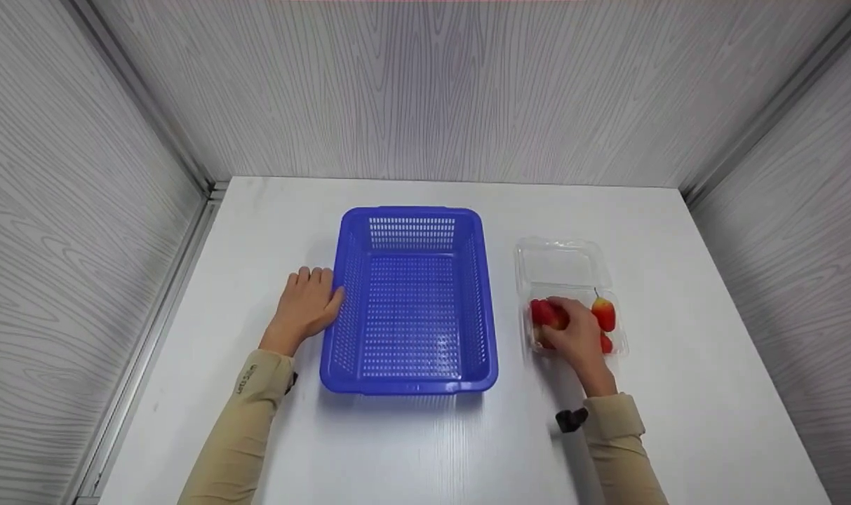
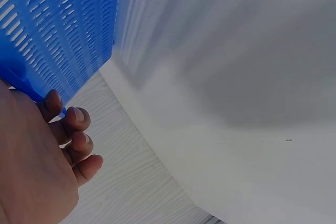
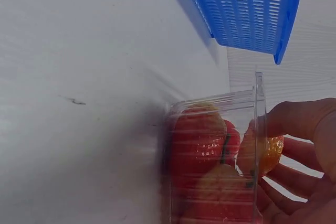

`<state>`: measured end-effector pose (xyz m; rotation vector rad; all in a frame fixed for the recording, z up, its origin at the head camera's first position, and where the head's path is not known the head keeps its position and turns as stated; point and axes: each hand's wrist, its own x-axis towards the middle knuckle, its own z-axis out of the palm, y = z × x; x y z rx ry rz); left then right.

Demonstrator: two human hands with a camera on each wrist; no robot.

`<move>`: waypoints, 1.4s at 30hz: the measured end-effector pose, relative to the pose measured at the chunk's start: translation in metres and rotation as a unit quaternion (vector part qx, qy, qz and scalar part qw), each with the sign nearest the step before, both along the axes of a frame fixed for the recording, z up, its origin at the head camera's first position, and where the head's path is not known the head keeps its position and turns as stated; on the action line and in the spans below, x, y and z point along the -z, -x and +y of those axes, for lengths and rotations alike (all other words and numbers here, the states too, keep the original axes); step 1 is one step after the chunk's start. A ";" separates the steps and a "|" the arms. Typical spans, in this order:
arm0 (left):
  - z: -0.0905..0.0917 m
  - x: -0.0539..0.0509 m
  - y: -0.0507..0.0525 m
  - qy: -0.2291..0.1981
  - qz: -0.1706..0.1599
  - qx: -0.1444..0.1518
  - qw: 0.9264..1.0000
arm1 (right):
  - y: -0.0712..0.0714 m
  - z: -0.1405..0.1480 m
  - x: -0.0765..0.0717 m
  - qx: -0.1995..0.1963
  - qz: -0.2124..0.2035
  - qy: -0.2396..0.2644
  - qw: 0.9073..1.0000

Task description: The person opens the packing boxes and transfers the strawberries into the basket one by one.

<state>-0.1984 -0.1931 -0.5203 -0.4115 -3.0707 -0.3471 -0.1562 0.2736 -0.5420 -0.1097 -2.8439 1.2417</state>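
My left hand (image 1: 306, 303) holds the left rim of a blue plastic basket (image 1: 490, 315), its thumb over the rim and its fingers outside. The basket is rectangular, with slotted walls and a perforated floor. To its right, a clear plastic clamshell box (image 1: 564, 266) lies with its lid folded back. My right hand (image 1: 579, 337) reaches into it, thumb and fingers around a red-and-yellow fruit (image 3: 273, 155), partly hidden by the box wall in the right wrist view. Several other fruits share the box, including a pear-shaped red-and-yellow one (image 1: 604, 314) with a stem.
Basket and box stand on a white table (image 1: 404, 449). Pale wood-grain panels (image 1: 425, 91) enclose it at the back and both sides. A strip of table separates the basket from the box.
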 end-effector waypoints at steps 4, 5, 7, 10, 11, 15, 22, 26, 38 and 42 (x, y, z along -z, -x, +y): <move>0.000 0.000 0.000 0.000 -0.002 0.001 1.000 | 0.002 0.003 -0.001 -0.006 -0.012 -0.014 1.000; 0.000 0.000 0.001 0.000 -0.002 0.002 1.000 | 0.003 0.003 -0.001 -0.008 -0.010 -0.017 1.000; 0.000 0.000 0.000 0.000 -0.001 0.005 1.000 | 0.003 0.004 -0.001 -0.013 -0.010 -0.021 1.000; -0.002 0.000 0.000 -0.001 0.005 0.011 1.000 | 0.003 0.005 0.000 -0.020 -0.009 -0.018 1.000; -0.002 0.000 0.000 -0.002 0.007 0.014 1.000 | 0.003 0.005 0.001 -0.023 -0.008 -0.018 1.000; -0.004 0.002 -0.001 0.003 0.018 0.019 1.000 | 0.002 0.006 0.003 -0.028 -0.007 -0.014 0.999; -0.002 0.003 -0.003 0.005 0.033 0.013 0.999 | 0.000 0.007 0.003 -0.024 0.005 -0.017 1.000; -0.001 0.003 -0.005 0.007 0.042 0.006 0.999 | 0.000 0.006 -0.003 -0.019 0.017 -0.020 0.999; 0.000 -0.002 -0.006 0.024 0.005 -0.009 1.000 | 0.016 -0.007 -0.041 -0.019 0.002 0.008 1.000; 0.000 -0.004 -0.006 0.031 0.004 -0.005 1.000 | 0.026 -0.021 -0.061 -0.040 0.030 0.008 0.999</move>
